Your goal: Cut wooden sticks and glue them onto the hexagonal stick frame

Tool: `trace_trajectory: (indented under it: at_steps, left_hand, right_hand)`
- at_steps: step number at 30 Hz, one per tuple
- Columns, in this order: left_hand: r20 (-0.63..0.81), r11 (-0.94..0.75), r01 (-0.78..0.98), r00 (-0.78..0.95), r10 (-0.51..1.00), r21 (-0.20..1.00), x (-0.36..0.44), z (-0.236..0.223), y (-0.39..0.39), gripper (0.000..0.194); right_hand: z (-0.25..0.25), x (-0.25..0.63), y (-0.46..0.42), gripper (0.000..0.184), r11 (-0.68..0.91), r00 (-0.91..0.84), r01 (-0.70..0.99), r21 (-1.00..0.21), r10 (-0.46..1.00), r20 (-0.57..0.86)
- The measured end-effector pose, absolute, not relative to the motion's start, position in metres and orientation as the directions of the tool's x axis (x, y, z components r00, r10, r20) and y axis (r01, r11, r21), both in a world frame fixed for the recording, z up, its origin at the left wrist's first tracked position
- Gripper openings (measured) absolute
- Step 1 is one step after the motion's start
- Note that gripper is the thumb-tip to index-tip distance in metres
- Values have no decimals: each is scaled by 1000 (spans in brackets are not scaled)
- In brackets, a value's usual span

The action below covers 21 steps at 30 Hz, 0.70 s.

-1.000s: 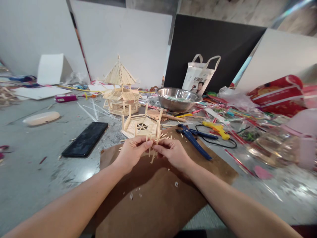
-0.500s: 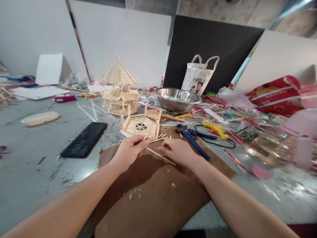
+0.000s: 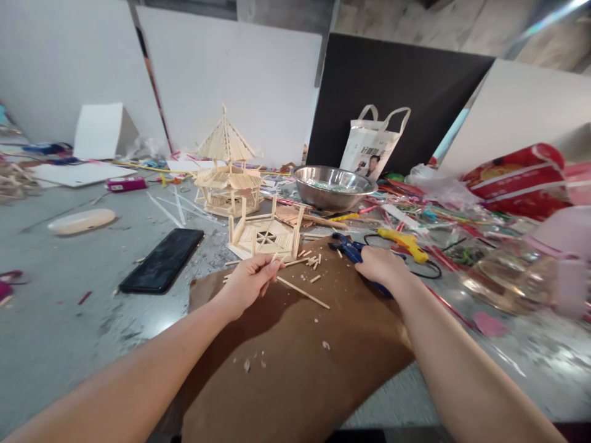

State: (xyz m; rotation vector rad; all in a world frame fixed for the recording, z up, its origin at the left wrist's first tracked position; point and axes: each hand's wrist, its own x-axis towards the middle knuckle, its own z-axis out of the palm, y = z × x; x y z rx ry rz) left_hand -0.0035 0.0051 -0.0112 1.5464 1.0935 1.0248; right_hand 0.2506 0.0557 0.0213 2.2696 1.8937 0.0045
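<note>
My left hand (image 3: 252,278) is closed, its thumb and fingers pinching a short thin wooden stick (image 3: 276,256). Over the handles of a pair of blue pliers (image 3: 347,247) lies my right hand (image 3: 382,267), fingers wrapped round them; the jaws point away to the left. Between the hands a longer wooden stick (image 3: 305,293) rests on a brown sheet (image 3: 295,369). Several short cut pieces (image 3: 315,261) are scattered behind it. Just beyond my left hand stands a six-sided wooden stick base (image 3: 265,237) with upright posts.
A finished-looking stick pavilion (image 3: 227,169) stands behind the base. Left of the sheet lies a black phone (image 3: 161,261). At the back is a steel bowl (image 3: 333,189); on the right are a yellow glue gun (image 3: 404,243), a pink-lidded bottle (image 3: 526,264) and plastic scraps.
My right hand has moved right, from above the sheet's middle onto the blue pliers. Short pieces it partly covered now show. My left hand stays with the stick.
</note>
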Motion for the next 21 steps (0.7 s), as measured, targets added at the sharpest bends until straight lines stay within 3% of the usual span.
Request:
trace_trajectory:
  at_steps: [4, 9, 15, 18, 21]
  left_hand:
    - [67, -140, 247, 285, 956, 959, -5, -20, 10, 31]
    - [190, -311, 361, 333, 924, 879, -9, -19, 15, 31]
    - [241, -407, 417, 395, 887, 813, -16, -19, 23, 31]
    - [248, -434, 435, 421, 873, 789, -18, -19, 24, 32]
    - [279, -468, 462, 420, 864, 753, -17, -15, 22, 32]
  right_hand:
    - [21, 249, 57, 36, -276, 278, 960, 51, 960, -44]
    - [24, 248, 56, 40, -284, 301, 953, -109, 931, 208]
    - [28, 248, 56, 39, 11, 254, 898, -440, 804, 538]
    - [27, 246, 56, 26, 181, 266, 714, -676, 823, 502]
    - [27, 242, 51, 17, 253, 155, 364, -896, 932, 326]
